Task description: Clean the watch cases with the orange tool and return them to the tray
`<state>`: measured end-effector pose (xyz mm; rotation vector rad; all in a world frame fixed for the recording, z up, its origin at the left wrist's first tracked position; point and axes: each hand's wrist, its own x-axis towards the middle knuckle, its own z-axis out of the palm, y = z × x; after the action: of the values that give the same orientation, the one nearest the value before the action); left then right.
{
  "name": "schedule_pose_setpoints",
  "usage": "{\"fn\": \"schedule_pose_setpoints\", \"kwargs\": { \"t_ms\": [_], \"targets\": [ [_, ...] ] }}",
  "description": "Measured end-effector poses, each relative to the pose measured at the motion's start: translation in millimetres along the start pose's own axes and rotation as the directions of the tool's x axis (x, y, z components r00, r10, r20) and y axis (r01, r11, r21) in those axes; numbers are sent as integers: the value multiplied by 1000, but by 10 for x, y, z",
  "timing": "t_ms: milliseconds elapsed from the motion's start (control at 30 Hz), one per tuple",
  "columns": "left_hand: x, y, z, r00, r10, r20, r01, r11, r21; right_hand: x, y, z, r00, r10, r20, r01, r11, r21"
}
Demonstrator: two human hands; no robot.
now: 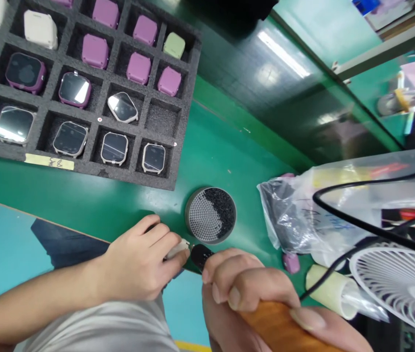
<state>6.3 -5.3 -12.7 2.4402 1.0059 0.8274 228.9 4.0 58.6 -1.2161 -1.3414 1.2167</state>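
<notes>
My left hand (143,261) is closed around a small pale watch body (178,248), holding it on the green bench near the front edge. My right hand (251,288) grips an orange-handled power screwdriver (277,327), fingers wrapped round it. Its black tip (200,255) touches the pale piece. Just beyond the two hands stands a round grey dish (211,215) with tiny black screws heaped in its far side.
A black foam tray (82,88) at the upper left holds several watch bodies, purple, white and glass-faced. At the right lie clear plastic bags (303,215), a black cable (357,225), a white fan (398,283) and a pale tube (328,288).
</notes>
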Motion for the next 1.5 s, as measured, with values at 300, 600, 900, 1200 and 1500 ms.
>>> {"fn": "schedule_pose_setpoints", "kwargs": {
  "t_ms": [300, 600, 900, 1200, 1500],
  "targets": [
    [-35, -3, -39, 996, 21, 87, -23, 1000, 17, -11, -14, 386, 879, -360, -312, 403, 911, 87],
    [-29, -26, -58, 994, 30, 103, -28, 999, -19, 115, 51, 204, 847, -247, -472, 341, 932, 125],
    [23, 37, -30, 993, -117, 27, 116, 993, 25, 97, 70, 209, 863, -198, -464, 302, 940, 160],
    [16, 26, -35, 996, -74, 49, 73, 997, 6, 119, 57, 228, 867, -204, -454, 296, 944, 142],
    [8, -8, -55, 997, -12, 73, 14, 999, -39, -4, -67, 266, 866, -358, -349, 395, 918, 38]
  ]
}}
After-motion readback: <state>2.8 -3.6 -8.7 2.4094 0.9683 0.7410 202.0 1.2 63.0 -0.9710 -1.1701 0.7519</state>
